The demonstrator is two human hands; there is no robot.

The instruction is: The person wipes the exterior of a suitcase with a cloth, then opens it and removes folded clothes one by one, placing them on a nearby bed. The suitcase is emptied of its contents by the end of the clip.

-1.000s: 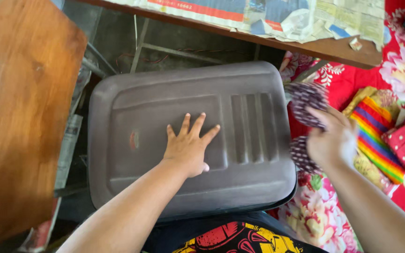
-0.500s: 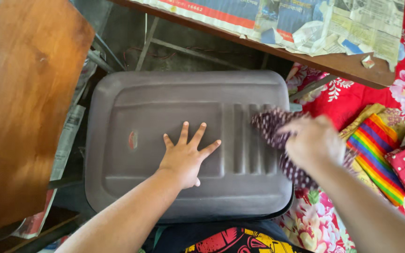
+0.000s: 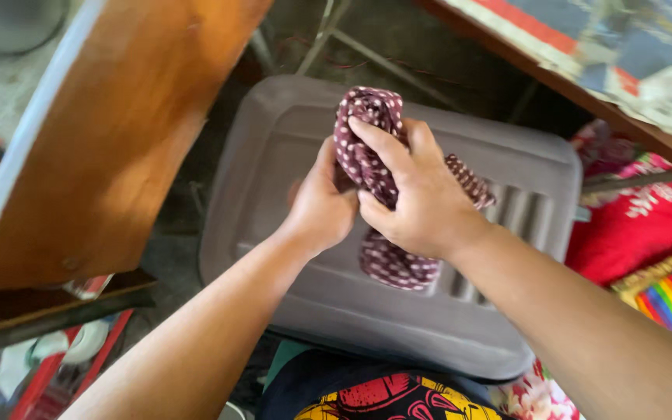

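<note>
Above grey case lid (image 3: 289,155), maroon dotted cloth (image 3: 367,148) now bunched between both hands. Left hand (image 3: 322,206) lifted off lid since a second ago, now gripping cloth's left side. Right hand (image 3: 418,194), arrived from floral bedding side, clenched over bundle, knuckles up. Loose tail hangs onto ribbed lid. Wooden board (image 3: 118,132) left.

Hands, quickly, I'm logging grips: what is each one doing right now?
Left hand: closed on the maroon dotted cloth, above the grey case.
Right hand: closed on the same cloth.
</note>
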